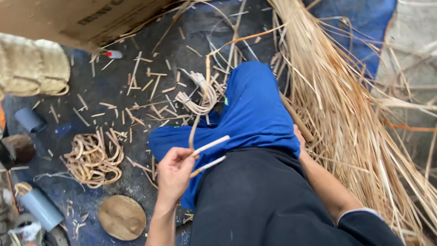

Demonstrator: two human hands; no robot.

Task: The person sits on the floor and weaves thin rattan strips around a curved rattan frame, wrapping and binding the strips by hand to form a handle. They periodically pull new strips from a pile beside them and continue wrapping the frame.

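Your left hand [174, 172] pinches two cane strips [209, 155] over your lap, ends fanned toward two o'clock to stay separate, while your right hand [299, 139], its grip hidden, reaches the straw pile [346, 114] at three o'clock

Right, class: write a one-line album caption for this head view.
Seated on a scrap-strewn floor, a person's left hand pinches a bent cane strip while the right hand reaches into loose straw.
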